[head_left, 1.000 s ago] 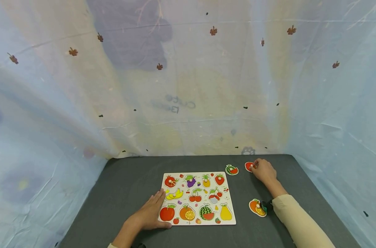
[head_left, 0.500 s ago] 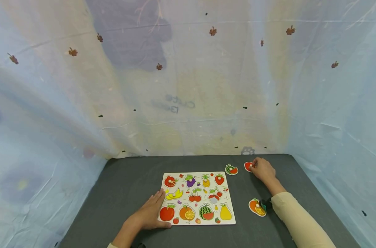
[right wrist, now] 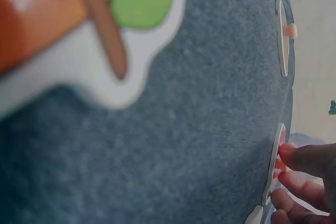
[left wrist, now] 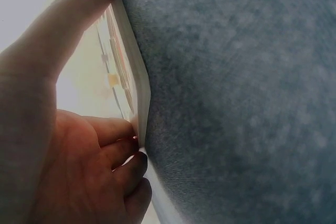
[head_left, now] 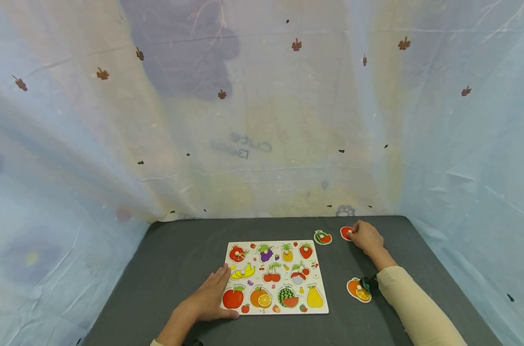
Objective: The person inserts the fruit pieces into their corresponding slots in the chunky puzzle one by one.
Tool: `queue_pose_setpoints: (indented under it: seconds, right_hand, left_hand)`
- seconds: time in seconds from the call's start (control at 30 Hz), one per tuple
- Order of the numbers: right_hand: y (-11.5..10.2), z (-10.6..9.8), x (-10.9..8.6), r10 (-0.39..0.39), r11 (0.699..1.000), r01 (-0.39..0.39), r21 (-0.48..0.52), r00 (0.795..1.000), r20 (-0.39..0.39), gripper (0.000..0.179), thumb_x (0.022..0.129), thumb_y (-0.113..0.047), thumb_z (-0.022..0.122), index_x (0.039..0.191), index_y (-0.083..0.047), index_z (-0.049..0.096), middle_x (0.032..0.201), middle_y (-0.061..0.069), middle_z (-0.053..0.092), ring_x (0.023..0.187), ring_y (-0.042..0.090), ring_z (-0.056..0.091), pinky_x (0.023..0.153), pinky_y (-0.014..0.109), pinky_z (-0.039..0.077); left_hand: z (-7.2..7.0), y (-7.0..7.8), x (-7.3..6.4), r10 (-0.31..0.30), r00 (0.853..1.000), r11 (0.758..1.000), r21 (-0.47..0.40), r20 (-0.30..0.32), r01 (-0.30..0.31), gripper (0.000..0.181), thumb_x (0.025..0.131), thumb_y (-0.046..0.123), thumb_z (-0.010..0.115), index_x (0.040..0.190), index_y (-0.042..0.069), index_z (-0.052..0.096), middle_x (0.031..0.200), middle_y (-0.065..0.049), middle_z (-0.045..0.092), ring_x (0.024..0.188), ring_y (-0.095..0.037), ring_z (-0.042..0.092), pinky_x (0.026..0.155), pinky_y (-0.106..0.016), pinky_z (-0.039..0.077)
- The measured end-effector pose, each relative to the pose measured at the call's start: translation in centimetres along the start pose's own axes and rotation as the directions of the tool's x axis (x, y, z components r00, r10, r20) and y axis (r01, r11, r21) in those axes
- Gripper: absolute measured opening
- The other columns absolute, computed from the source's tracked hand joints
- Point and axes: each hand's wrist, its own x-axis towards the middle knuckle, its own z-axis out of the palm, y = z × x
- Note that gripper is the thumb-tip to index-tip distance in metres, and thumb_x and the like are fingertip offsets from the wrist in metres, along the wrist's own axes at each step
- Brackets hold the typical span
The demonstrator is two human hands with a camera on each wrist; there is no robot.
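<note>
My left hand (head_left: 210, 294) rests along the left edge of a white fruit puzzle board (head_left: 318, 278), thumb by its near left corner. In the left wrist view, the fingers (left wrist: 126, 174) touch the board's edge. At the back right, my right hand (head_left: 367, 238) pinches the small knob of a red fruit puzzle piece (head_left: 346, 233). That piece lies on the table, partly hidden by the fingers; the right wrist view shows thumb and fingertips (right wrist: 294, 153) at it. A watermelon puzzle piece (head_left: 323, 237) lies left of this hand. Under the right wrist lies an orange puzzle piece (head_left: 358, 290).
The dark grey table (head_left: 179, 254) ends at a pale patterned curtain (head_left: 266, 120) behind and at the sides. Several knobbed fruit pieces sit in the board's upper part, such as the grapes piece (head_left: 265, 253). A dark strap (head_left: 370, 284) circles the right wrist.
Almost nothing differs. The right hand stays at the red piece with only a very slight shift, and the left hand keeps its place on the board.
</note>
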Motion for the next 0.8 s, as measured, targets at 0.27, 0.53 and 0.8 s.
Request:
queue_pose_setpoints:
  seconds: [0.27,0.53,0.8]
  right_hand:
    - [0.12,0.07,0.2,0.01,1.0,-0.01,0.005,1.0,0.009,0.022,0.103,-0.026,0.072,0.099,-0.007,0.063,0.09,0.01,0.062,0.077,0.026,0.058,0.066,0.044,0.046]
    - [-0.08,0.05,0.28,0.024,1.0,-0.024,-0.002,1.0,0.013,0.02,0.103,-0.026,0.071,0.1,-0.007,0.064,0.095,0.011,0.064,0.08,0.028,0.059,0.069,0.046,0.048]
    - [-0.33,0.12,-0.22,0.012,1.0,-0.012,0.009,1.0,0.007,0.021,0.101,-0.026,0.074,0.098,-0.006,0.067,0.092,0.01,0.065,0.078,0.025,0.06,0.069,0.045,0.05]
  left_hand:
    - [-0.04,0.14,-0.06,-0.004,1.0,1.0,-0.003,-0.001,0.004,0.128,0.078,0.056,0.093,0.166,-0.007,0.025,0.176,-0.023,0.021,0.162,-0.042,0.023,0.131,-0.061,0.02]
    - [0.14,0.0,0.04,-0.01,1.0,1.0,-0.002,-0.007,0.01,0.128,0.077,0.057,0.093,0.166,-0.006,0.026,0.176,-0.022,0.021,0.162,-0.041,0.023,0.131,-0.06,0.02]
    - [0.14,0.0,0.02,-0.01,1.0,1.0,-0.004,-0.009,0.01,0.128,0.077,0.058,0.092,0.166,-0.006,0.026,0.176,-0.022,0.022,0.162,-0.042,0.024,0.131,-0.06,0.02]
